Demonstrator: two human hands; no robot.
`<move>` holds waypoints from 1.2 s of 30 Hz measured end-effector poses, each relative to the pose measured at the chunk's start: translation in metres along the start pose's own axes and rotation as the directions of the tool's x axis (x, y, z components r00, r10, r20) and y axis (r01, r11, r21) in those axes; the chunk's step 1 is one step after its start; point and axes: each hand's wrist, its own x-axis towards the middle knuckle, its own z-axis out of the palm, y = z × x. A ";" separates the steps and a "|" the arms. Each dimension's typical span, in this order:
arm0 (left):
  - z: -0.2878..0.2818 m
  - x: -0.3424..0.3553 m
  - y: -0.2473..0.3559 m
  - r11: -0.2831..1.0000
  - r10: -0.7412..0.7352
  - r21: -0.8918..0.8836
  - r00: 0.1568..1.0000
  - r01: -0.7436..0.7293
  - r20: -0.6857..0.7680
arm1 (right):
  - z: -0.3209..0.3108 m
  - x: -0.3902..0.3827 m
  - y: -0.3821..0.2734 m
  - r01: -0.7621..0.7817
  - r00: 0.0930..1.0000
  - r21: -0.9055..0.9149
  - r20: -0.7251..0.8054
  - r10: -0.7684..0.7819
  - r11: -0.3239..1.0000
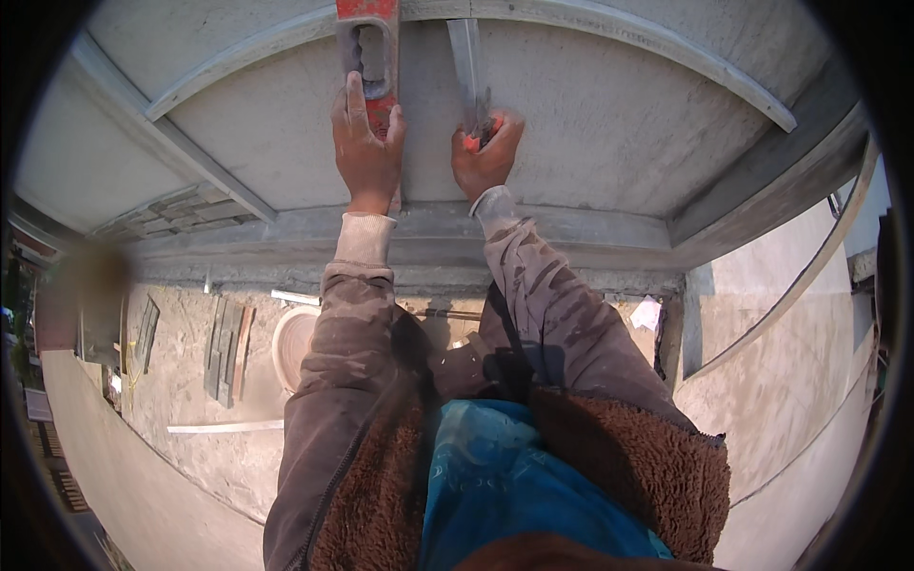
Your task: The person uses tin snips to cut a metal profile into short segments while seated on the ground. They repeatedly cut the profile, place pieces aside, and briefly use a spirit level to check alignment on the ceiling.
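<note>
My left hand point(367, 152) holds a red spirit level point(385, 116) upright against the grey panel point(590, 124). One finger stretches up by the level's hand slot, and the thumb lies along its right side. My right hand point(489, 157) is closed around the orange and black handle of what looks like a handsaw point(466, 71). Its long metal blade points up, with its far end near a pale strip point(571, 21) running across the panel. Both hands are side by side, a short gap apart. The lower part of the level is partly hidden behind my left hand and sleeve.
A ledge point(571, 228) runs along the panel's lower edge. Another strip point(181, 138) slants at left, near stacked flat pieces point(181, 217). Below are boards point(227, 352), a round basin point(293, 347) and a thin white strip point(227, 427). A curved rail point(809, 271) borders the right.
</note>
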 end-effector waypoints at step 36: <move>-0.005 0.025 0.047 0.936 -0.202 -0.240 0.951 0.258 0.233 | -0.008 0.010 0.001 -0.148 0.987 -0.105 0.055 0.154 0.983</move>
